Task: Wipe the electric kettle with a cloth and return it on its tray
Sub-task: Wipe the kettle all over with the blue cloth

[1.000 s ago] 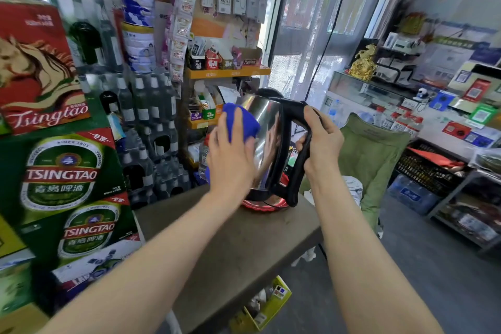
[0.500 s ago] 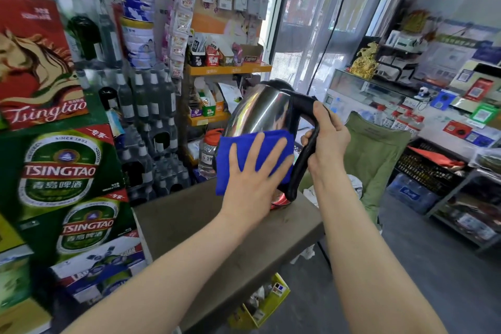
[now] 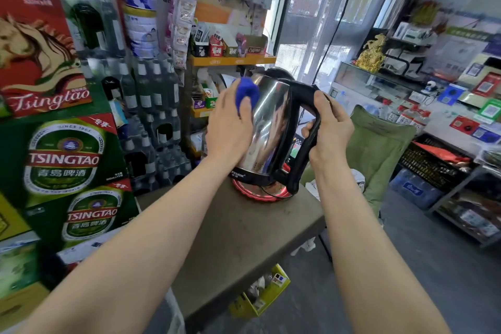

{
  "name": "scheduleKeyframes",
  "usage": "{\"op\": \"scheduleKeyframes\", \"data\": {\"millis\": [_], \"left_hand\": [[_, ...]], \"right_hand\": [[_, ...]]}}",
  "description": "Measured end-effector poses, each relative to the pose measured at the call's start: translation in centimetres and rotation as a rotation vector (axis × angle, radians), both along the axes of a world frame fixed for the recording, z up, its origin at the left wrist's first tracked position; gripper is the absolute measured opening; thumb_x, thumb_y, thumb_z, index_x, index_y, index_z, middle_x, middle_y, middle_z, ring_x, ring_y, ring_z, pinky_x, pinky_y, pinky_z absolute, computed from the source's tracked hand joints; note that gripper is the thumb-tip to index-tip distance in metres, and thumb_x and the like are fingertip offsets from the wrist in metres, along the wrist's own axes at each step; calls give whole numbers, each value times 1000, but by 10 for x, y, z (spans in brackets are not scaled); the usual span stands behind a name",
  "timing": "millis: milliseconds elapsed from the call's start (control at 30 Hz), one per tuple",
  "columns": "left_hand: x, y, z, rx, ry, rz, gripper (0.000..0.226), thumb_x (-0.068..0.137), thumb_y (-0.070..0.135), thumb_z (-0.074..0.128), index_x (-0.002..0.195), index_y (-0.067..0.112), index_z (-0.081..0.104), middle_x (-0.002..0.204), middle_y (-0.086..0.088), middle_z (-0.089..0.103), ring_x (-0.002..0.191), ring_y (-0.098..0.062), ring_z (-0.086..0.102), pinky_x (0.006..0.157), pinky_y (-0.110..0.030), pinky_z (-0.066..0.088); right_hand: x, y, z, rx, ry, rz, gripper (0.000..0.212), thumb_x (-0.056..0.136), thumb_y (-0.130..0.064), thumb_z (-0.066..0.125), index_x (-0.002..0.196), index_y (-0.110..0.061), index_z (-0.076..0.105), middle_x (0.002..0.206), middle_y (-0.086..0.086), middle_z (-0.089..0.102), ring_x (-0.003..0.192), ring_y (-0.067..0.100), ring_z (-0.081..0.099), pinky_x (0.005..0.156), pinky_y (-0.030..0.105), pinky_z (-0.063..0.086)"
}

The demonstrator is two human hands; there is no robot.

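A shiny steel electric kettle with a black lid, base and handle is held roughly upright, just above a round red-rimmed tray on the brown table. My right hand grips the black handle on the kettle's right side. My left hand presses a bunched blue cloth against the kettle's upper left side. I cannot tell whether the kettle's base touches the tray.
Stacked Tsingtao beer cartons and packs of bottles stand close on the left. An orange shelf rack with small goods is behind the kettle. A green chair and a shop counter are to the right. A yellow box sits under the table.
The kettle was tipped and raised half a second ago and has come back down upright over the tray. My left hand with the cloth moved from the lower front up to the upper left side.
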State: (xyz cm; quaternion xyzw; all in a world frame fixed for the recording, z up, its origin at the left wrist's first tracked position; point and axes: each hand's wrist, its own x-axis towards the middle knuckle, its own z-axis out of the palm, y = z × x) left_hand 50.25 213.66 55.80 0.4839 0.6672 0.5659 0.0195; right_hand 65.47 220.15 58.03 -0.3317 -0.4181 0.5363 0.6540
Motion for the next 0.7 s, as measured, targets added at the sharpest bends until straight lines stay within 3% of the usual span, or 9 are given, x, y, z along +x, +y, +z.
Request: {"op": "scheduleKeyframes", "data": {"millis": [67, 133, 200, 267, 367, 467, 567, 633, 700], "left_hand": [[-7, -1, -14, -84, -273, 2, 45, 105, 40, 26, 146, 27, 39, 139, -3, 54, 124, -24, 52, 99, -36, 39], [-12, -1, -38, -234, -521, 27, 51, 104, 45, 21, 149, 26, 35, 141, -8, 53, 125, -31, 51, 103, -40, 39], [-17, 2, -66, -282, -782, 24, 54, 103, 48, 22, 152, 27, 30, 145, -9, 49, 128, -32, 49, 110, -45, 37], [-21, 1, -94, -212, -1035, -10, 49, 104, 45, 27, 149, 27, 36, 141, -7, 52, 122, -27, 54, 109, -45, 40], [-34, -7, -129, -163, -1251, 1, 41, 105, 41, 31, 140, 25, 45, 132, -6, 60, 111, -23, 60, 103, -46, 46], [-53, -10, -153, -136, -1271, 25, 39, 106, 38, 32, 140, 26, 45, 115, -1, 64, 100, -21, 62, 85, -41, 51], [-71, -6, -181, -191, -1155, 22, 36, 105, 39, 34, 137, 29, 47, 113, -1, 66, 106, -27, 64, 91, -46, 52], [-77, -3, -210, -293, -1035, 43, 33, 104, 41, 38, 132, 30, 51, 122, -3, 65, 114, -31, 62, 99, -50, 49], [-75, -5, -240, -377, -928, 60, 20, 104, 39, 39, 114, 38, 56, 111, 5, 65, 110, -26, 62, 101, -50, 48]], "right_hand": [[-5, -6, -4, 24, -43, -36, 11, 93, -17, 77, 104, -13, 74, 94, 13, 73, 35, 17, 46, 39, 24, 40], [-15, -14, -12, 80, -121, -64, 13, 91, -19, 79, 103, -19, 74, 90, 4, 73, 45, 16, 53, 45, 28, 48], [-29, -28, -28, 173, -266, -101, 19, 88, -27, 81, 106, -26, 74, 98, -3, 76, 74, 15, 69, 72, 35, 61], [-42, -42, -50, 250, -412, -87, 24, 89, -27, 80, 111, -30, 70, 107, -13, 73, 98, 1, 68, 93, 21, 54], [-50, -51, -92, 264, -558, 83, 31, 91, -21, 78, 118, -27, 64, 111, -19, 68, 103, -9, 63, 92, 11, 48], [-46, -49, -149, 144, -574, 286, 42, 88, -9, 78, 126, -16, 61, 126, 1, 69, 121, 12, 65, 104, 32, 53], [-43, -54, -207, -52, -522, 397, 46, 88, -2, 78, 125, -21, 61, 132, 5, 69, 127, 19, 64, 110, 47, 52], [-43, -56, -242, -181, -429, 404, 45, 87, 0, 77, 123, -23, 64, 128, 2, 72, 123, 21, 67, 110, 51, 52], [-44, -57, -274, -263, -383, 399, 44, 88, 3, 76, 123, -21, 65, 124, 0, 74, 119, 19, 68, 110, 49, 51]]}}
